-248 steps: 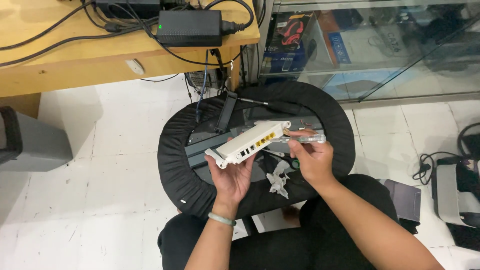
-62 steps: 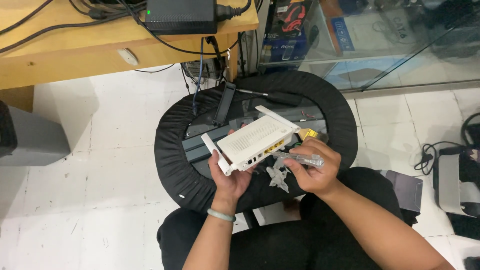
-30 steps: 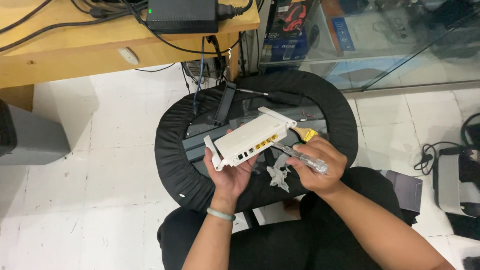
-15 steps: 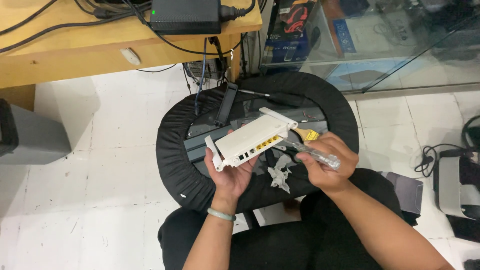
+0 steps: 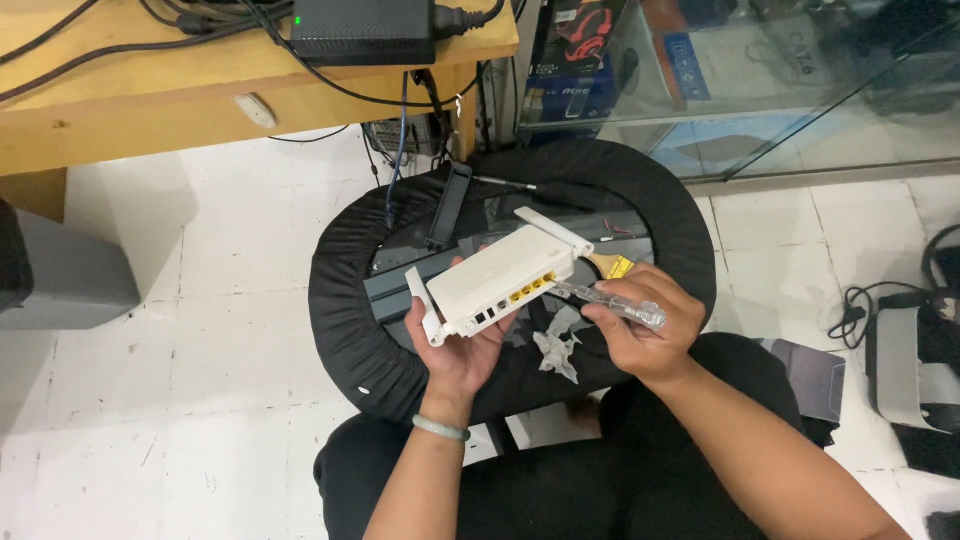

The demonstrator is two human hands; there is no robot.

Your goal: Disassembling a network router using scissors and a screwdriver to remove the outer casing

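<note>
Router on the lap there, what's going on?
A seated person holds a white router in the left hand, port side facing up toward the camera. The right hand holds a clear-handled tool with its tip at the router's ports. A crumpled white wipe lies below, on a round black stool.

White tiled floor (image 5: 200, 330) lies open to the left. The wooden bench (image 5: 130, 110) with its power adapter (image 5: 362, 32) crowds overhead; a glass cabinet (image 5: 760, 90) blocks the upper right.
</note>
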